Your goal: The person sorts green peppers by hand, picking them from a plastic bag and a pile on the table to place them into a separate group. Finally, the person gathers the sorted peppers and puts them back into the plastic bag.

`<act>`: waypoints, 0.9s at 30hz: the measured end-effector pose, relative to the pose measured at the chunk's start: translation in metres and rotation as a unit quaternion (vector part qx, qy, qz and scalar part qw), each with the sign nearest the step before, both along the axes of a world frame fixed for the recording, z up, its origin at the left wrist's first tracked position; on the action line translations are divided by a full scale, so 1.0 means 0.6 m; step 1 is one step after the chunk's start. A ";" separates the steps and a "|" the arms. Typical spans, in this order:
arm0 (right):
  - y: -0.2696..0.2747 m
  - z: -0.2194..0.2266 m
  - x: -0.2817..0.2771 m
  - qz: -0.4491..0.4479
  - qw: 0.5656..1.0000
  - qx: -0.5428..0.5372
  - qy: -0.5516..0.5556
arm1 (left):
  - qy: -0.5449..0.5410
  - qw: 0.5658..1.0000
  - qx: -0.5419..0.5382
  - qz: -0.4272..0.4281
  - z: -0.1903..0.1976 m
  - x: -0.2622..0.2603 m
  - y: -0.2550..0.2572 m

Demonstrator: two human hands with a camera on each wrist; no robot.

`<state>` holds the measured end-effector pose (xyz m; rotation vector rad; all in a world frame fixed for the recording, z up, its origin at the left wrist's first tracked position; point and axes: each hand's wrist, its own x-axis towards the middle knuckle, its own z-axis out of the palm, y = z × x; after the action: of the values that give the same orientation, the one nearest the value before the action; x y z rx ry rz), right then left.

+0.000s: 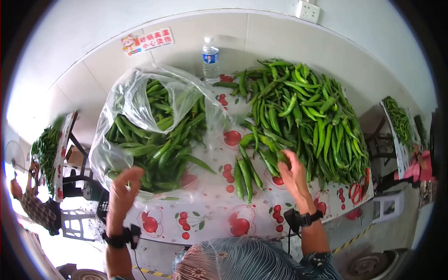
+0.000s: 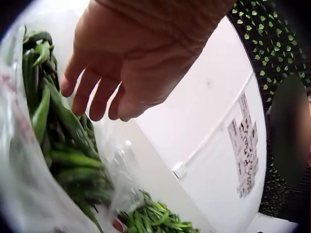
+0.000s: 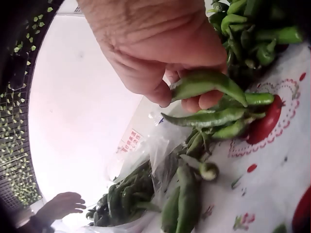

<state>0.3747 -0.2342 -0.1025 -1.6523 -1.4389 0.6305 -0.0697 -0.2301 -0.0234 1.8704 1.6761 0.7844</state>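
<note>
My right hand (image 1: pixel 296 179) pinches a curved green chili pepper (image 3: pixel 206 83) between thumb and fingers, at the near edge of the large pepper pile (image 1: pixel 303 112). Below it on the cloth lie a few loose peppers (image 1: pixel 244 175). On the left, a clear plastic bag (image 1: pixel 103 135) gapes wide with many green peppers (image 1: pixel 161 156) inside. My left hand (image 1: pixel 125 191) hovers by the bag's near left side, its fingers loosely bent and holding nothing, as the left wrist view also shows.
A fruit-print cloth (image 1: pixel 207 219) covers the table. Against the wall stands a water bottle (image 1: pixel 210 60). Red-handled scissors (image 1: pixel 357 191) lie at the right edge. Other people work at pepper-covered tables on both far sides; a white stool (image 1: pixel 388 205) stands at right.
</note>
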 end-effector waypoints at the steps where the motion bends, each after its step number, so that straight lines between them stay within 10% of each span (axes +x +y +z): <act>1: 0.012 -0.015 0.009 -0.003 0.998 0.042 -0.053 | -0.009 1.000 0.003 -0.025 -0.010 0.023 -0.017; 10: 0.026 -0.077 -0.011 0.002 0.973 0.004 -0.231 | -0.076 0.981 -0.139 -0.116 -0.058 0.141 -0.107; 17: 0.006 -0.034 -0.016 0.008 0.996 0.006 -0.084 | -0.094 0.995 0.012 0.025 -0.076 0.066 -0.120; 27: -0.007 -0.064 -0.114 0.135 0.967 -0.024 -0.215 | -0.283 0.904 0.129 0.291 -0.144 -0.042 -0.138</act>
<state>0.3061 -0.2383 -0.1410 -1.7136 -1.9998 0.4723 -0.0948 -0.3127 -0.1096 1.0821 1.7857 1.6763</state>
